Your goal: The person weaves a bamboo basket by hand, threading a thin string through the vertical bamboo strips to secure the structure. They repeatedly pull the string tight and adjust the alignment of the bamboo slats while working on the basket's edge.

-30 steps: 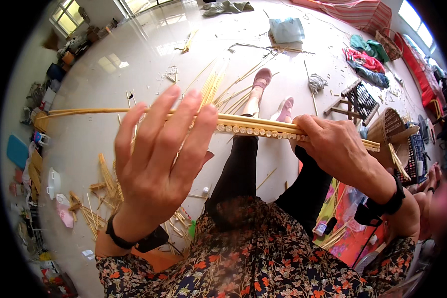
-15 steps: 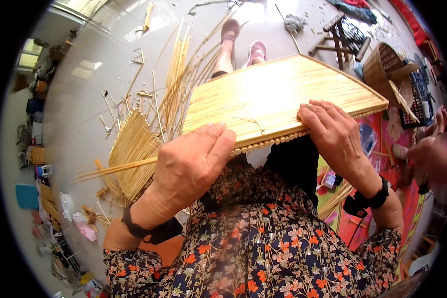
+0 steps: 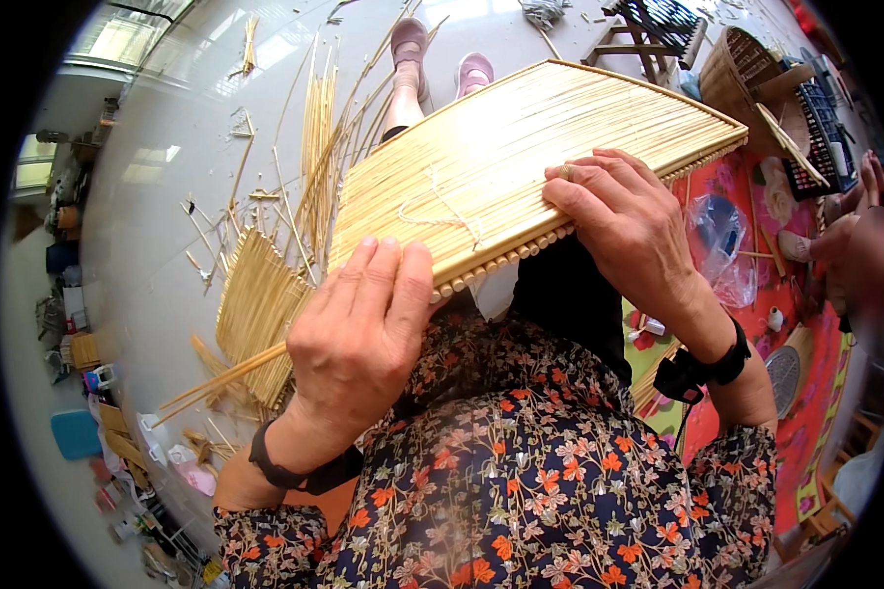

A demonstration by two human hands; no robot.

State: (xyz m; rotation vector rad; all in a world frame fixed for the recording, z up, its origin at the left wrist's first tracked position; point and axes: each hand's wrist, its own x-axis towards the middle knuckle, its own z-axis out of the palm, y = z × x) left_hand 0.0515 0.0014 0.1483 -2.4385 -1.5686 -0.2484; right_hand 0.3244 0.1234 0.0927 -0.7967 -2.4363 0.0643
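A pale straw-coloured panel (image 3: 501, 147), made of thin sticks laid side by side with a slim rim, lies tilted across my lap. A row of round stick ends shows along its near edge. My left hand (image 3: 359, 319) is closed on the near left corner, fingers on top, thumb hidden. A few thin sticks (image 3: 221, 383) poke out to the left from beneath this hand. My right hand (image 3: 624, 216) grips the near edge further right, its fingers bent over the top. Between the hands a loose pale cord (image 3: 432, 220) lies on the panel.
A smaller stick panel (image 3: 255, 304) and loose long sticks (image 3: 316, 137) lie on the floor at left. At far right are a dark stool (image 3: 648, 39), a woven basket (image 3: 735, 83), a black crate (image 3: 823, 133) and a plastic bag (image 3: 722, 245). Another person's hand (image 3: 874, 187) shows at the right rim.
The panel and both hands have shifted a little left in view, and the panel's far edge sits higher. More of the loose cord now shows. Both hands keep their hold.
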